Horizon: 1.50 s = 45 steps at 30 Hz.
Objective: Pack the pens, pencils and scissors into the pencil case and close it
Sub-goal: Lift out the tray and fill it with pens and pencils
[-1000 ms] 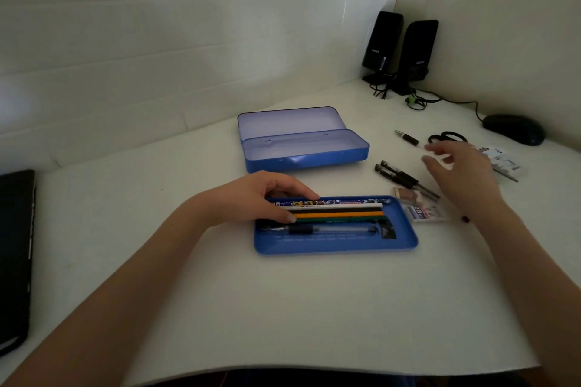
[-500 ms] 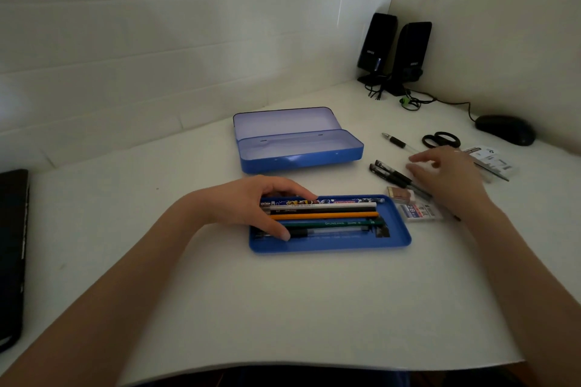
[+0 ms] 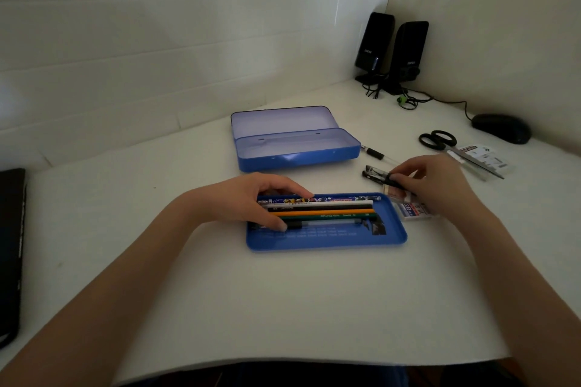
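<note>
A shallow blue tray of the pencil case lies in front of me with several pencils and a pen in a row. My left hand rests on their left ends, fingers pressing them down. The open blue pencil case stands behind, its lid raised and its inside bare. My right hand pinches two black pens lying right of the tray. Another black pen lies by the case's right end. Black-handled scissors lie farther right.
A small box of 2B leads and an eraser sit beside the tray's right end. A packaged item lies by the scissors. Two black speakers, cables and a mouse fill the back right corner. A dark laptop borders the left edge.
My right hand has come back left from near the scissors and closed its fingertips on the two black pens. My left hand has stayed on the pencils in the tray.
</note>
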Each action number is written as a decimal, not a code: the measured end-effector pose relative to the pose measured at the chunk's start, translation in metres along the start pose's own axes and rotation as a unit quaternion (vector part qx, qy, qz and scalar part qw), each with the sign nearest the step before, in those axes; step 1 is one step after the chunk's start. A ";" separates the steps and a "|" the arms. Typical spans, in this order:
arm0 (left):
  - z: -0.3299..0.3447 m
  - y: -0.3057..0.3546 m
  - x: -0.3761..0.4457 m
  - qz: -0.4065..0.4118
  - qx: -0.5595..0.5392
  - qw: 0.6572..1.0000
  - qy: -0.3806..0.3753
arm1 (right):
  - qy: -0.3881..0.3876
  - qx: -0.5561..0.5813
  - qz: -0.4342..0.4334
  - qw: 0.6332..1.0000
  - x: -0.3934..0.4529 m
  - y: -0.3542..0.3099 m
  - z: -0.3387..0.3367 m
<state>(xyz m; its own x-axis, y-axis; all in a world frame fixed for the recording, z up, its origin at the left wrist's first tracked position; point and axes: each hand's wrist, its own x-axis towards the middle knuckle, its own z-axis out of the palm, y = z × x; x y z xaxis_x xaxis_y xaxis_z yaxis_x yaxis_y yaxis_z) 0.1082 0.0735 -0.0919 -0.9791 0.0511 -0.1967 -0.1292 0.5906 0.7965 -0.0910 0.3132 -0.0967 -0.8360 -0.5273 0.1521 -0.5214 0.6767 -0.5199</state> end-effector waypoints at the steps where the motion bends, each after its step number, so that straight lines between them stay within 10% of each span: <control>1: 0.000 0.000 0.000 0.001 -0.001 1.000 -0.002 | 0.004 -0.003 0.000 1.000 0.000 0.000 0.001; 6: -0.001 0.001 -0.002 0.004 -0.013 1.000 -0.007 | 0.071 0.130 -0.076 0.986 -0.013 -0.019 -0.004; 9: -0.001 0.001 -0.002 0.003 -0.023 1.000 -0.003 | -0.033 0.233 -0.147 0.961 -0.033 -0.046 -0.007; 15: -0.001 0.002 -0.003 0.013 -0.039 0.999 -0.006 | -0.218 0.114 -0.292 0.924 -0.055 -0.074 0.022; 26: -0.002 0.000 -0.002 0.018 -0.056 0.998 -0.008 | -0.143 0.046 -0.307 0.940 -0.071 -0.100 0.051; 37: -0.002 0.002 -0.004 0.004 -0.017 1.000 -0.009 | 0.002 0.128 -0.191 0.973 -0.049 -0.081 0.028; 45: -0.003 0.001 -0.003 0.010 -0.016 1.000 -0.022 | 0.033 -0.030 -0.007 0.999 -0.014 -0.004 -0.013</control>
<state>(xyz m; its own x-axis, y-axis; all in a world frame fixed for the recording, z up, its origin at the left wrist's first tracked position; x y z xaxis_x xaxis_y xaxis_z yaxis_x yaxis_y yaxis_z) 0.1108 0.0712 -0.0890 -0.9737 0.0982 -0.2054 -0.1157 0.5635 0.8180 -0.0798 0.3250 -0.0857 -0.8374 -0.5025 0.2150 -0.5401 0.7004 -0.4666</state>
